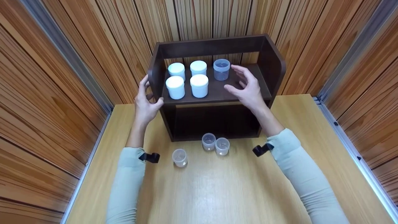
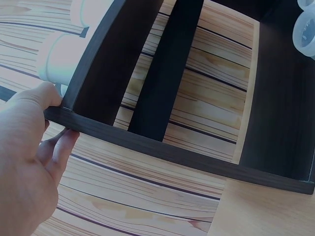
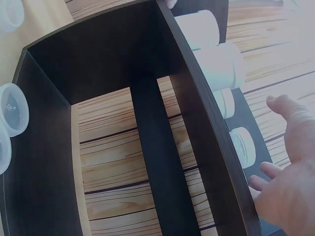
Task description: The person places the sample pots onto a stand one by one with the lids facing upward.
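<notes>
My left hand (image 1: 146,104) grips the left side of a dark brown wooden shelf unit (image 1: 214,101). In the left wrist view, thumb and fingers (image 2: 64,150) pinch the shelf's edge at the upper board. Above that board, at the right, my right hand (image 1: 247,88) hovers with fingers spread and nothing between them. Its index fingertip is right beside a translucent jar (image 1: 221,71), which stands upright in the back row. Several white lidded jars (image 1: 199,86) stand in two rows on the left and middle of the same board.
Three clear plastic cups stand on the light wooden table (image 1: 217,193): two side by side (image 1: 209,142) (image 1: 222,147) near the shelf's base, and one cup (image 1: 180,158) farther left. Wood-panelled walls (image 1: 56,77) enclose the table at the back and both sides.
</notes>
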A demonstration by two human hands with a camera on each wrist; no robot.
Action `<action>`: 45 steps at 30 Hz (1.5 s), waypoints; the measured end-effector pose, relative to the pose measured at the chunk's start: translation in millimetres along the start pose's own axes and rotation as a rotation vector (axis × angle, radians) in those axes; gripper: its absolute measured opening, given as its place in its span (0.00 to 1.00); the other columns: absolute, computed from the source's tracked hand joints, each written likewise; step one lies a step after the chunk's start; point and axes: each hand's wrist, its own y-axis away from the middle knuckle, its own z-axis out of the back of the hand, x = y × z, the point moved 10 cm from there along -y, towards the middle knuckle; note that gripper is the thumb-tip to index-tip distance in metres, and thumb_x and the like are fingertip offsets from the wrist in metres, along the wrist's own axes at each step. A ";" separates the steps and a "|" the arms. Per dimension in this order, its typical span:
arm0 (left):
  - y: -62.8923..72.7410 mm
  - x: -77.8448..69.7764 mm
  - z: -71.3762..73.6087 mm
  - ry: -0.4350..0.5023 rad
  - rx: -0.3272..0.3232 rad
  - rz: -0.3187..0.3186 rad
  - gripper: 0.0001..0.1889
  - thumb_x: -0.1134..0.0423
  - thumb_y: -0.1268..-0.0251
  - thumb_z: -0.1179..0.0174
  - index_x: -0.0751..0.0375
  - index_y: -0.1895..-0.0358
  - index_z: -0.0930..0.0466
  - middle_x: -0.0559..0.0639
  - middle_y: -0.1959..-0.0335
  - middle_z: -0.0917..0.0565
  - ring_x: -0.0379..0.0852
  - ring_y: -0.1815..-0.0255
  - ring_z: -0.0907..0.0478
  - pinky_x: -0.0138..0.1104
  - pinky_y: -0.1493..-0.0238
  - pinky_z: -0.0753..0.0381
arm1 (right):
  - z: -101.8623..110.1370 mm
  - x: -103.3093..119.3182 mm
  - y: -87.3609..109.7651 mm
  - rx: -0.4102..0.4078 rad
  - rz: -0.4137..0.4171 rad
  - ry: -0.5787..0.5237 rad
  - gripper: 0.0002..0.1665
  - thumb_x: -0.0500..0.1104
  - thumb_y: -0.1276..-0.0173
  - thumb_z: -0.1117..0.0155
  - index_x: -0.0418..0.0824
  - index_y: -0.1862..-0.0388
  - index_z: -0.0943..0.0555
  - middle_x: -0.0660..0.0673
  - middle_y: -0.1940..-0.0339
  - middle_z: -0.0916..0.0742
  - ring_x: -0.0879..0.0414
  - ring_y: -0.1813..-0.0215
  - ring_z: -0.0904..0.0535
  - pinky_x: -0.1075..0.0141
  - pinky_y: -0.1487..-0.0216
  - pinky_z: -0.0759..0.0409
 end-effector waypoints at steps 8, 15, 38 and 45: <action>1.8 1.0 -0.4 -0.014 0.004 0.021 0.46 0.75 0.30 0.33 0.52 0.11 0.40 0.65 0.16 0.28 0.67 0.15 0.26 0.63 0.26 0.13 | 2.8 7.9 21.3 0.024 0.048 0.025 0.41 0.34 0.29 0.20 0.36 0.19 0.24 0.35 0.17 0.20 0.41 0.12 0.28 0.33 0.09 0.33; 0.8 -0.5 -0.2 -0.023 0.002 0.002 0.45 0.74 0.29 0.33 0.52 0.11 0.40 0.63 0.15 0.28 0.64 0.12 0.30 0.63 0.20 0.19 | 5.2 14.6 38.1 0.066 0.069 0.033 0.41 0.33 0.30 0.19 0.34 0.20 0.22 0.35 0.17 0.19 0.43 0.13 0.27 0.34 0.11 0.29; 1.3 -1.2 0.0 0.005 -0.011 -0.019 0.45 0.76 0.34 0.35 0.55 0.12 0.38 0.64 0.17 0.26 0.63 0.16 0.25 0.63 0.29 0.11 | 17.6 6.7 92.0 0.203 0.092 0.064 0.46 0.27 0.40 0.16 0.38 0.21 0.20 0.36 0.22 0.14 0.56 0.23 0.17 0.72 0.30 0.16; 1.5 -2.4 0.3 -0.003 -0.011 -0.015 0.45 0.76 0.33 0.35 0.54 0.12 0.38 0.63 0.17 0.26 0.62 0.14 0.27 0.63 0.28 0.12 | 17.7 -8.4 106.2 0.244 0.113 0.086 0.46 0.27 0.42 0.15 0.37 0.23 0.19 0.47 0.25 0.12 0.69 0.26 0.18 0.74 0.31 0.16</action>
